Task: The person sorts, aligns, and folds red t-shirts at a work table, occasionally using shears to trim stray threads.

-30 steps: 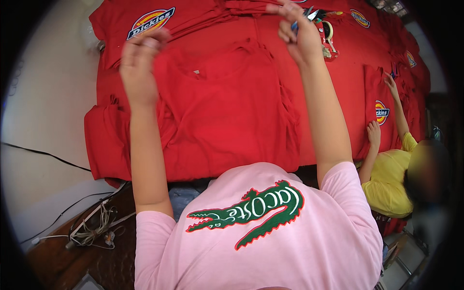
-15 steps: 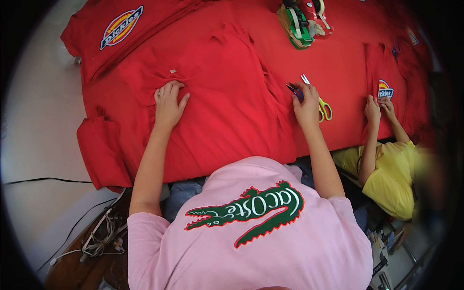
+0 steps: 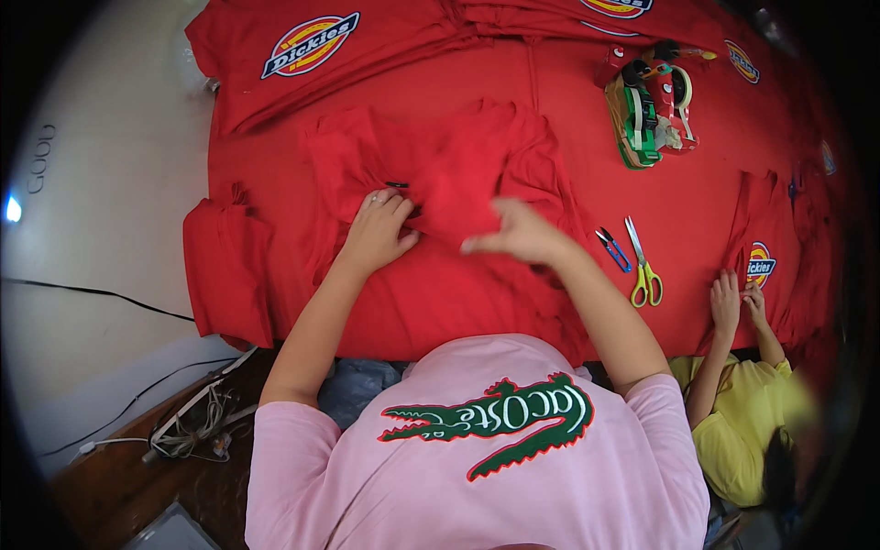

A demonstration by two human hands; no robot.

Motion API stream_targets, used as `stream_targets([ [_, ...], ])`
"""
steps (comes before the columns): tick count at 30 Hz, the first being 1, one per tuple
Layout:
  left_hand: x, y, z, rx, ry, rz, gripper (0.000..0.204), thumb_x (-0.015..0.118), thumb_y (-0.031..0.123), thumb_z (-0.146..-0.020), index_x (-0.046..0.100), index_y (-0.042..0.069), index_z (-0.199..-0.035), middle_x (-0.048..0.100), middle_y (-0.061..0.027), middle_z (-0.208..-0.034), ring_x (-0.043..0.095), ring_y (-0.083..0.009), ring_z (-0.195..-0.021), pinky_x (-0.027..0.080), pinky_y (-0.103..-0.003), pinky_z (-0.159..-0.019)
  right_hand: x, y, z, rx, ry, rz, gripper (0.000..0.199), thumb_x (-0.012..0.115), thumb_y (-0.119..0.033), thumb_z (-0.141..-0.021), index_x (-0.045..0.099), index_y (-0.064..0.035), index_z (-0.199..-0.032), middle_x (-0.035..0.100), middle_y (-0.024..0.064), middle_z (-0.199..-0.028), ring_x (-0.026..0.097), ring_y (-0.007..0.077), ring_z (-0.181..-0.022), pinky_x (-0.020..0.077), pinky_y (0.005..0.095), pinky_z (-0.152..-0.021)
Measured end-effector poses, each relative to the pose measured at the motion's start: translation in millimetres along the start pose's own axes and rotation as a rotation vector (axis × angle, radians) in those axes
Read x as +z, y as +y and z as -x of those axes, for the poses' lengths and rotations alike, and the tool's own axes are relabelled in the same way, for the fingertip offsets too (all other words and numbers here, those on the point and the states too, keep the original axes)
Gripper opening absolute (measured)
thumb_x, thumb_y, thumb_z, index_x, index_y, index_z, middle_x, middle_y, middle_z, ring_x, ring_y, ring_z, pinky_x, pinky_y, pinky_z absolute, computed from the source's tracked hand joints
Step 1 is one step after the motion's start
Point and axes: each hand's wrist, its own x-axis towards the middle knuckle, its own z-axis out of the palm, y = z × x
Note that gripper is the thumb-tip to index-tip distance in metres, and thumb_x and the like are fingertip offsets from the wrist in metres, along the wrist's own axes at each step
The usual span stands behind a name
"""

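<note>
A red shirt (image 3: 440,165) lies spread and rumpled on a table covered with red garments. My left hand (image 3: 378,229) presses on the shirt near its neck, fingers curled into the cloth beside a small dark label. My right hand (image 3: 518,234) hovers flat just above the shirt's middle, fingers apart, holding nothing. Yellow-handled scissors (image 3: 642,266) and small blue snips (image 3: 612,249) lie on the cloth to the right of my right hand.
A tray of tape dispensers (image 3: 651,105) stands at the back right. More red shirts with oval patches (image 3: 310,44) lie behind. A small person in yellow (image 3: 742,431) at my right rests both hands (image 3: 738,298) on a shirt. Cables (image 3: 183,431) lie on the floor left.
The shirt was held up, then laid on the table. My right hand has let go of the scissors, which now lie to the right, and moved left over the shirt.
</note>
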Motion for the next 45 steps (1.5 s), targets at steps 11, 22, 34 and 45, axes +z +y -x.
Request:
stream_targets([
  [11,38,-42,32,0.034,0.169,-0.126,0.071,0.062,0.035,-0.095,0.043,0.011,-0.158,0.04,-0.0133,-0.165,0.037,-0.0318,-0.153,0.025,-0.062,-0.124,23,70,-39,-0.505,0.481,0.143,0.045,0.053,0.005,-0.086,0.069,-0.0019,-0.128,0.074,0.0158,-0.122,0.069,0.0275,-0.118,0.0527,0.0382,-0.104],
  [22,-29,16,-93,-0.356,0.474,-0.003,0.043,0.067,0.018,-0.09,0.065,0.007,-0.132,0.058,-0.0175,-0.142,0.049,-0.0343,-0.14,0.026,-0.06,-0.121,-84,116,54,-0.184,0.806,-0.434,0.029,0.072,-0.006,-0.097,0.065,0.0012,-0.125,0.072,0.0049,-0.108,0.068,0.0111,-0.098,0.0534,0.0242,-0.083],
  [34,-56,105,-154,-0.284,0.116,1.797,0.038,0.074,0.032,-0.097,0.071,0.001,-0.118,0.072,-0.0088,-0.121,0.065,-0.0227,-0.119,0.047,-0.036,-0.108,56,119,148,0.054,0.706,0.092,0.038,0.086,-0.019,-0.082,0.073,-0.0055,-0.116,0.054,0.0049,-0.08,0.055,0.0168,-0.068,0.0486,0.0329,-0.066],
  [45,-41,-29,-46,-0.161,0.652,2.435,0.019,0.064,0.016,-0.1,0.072,0.002,-0.112,0.076,-0.0137,-0.117,0.071,-0.0288,-0.113,0.055,-0.045,-0.106,36,84,164,-0.101,0.354,0.669,0.044,0.079,-0.045,-0.085,0.064,-0.004,-0.079,0.066,0.0129,-0.074,0.067,0.0321,-0.067,0.0491,0.0441,-0.06],
])
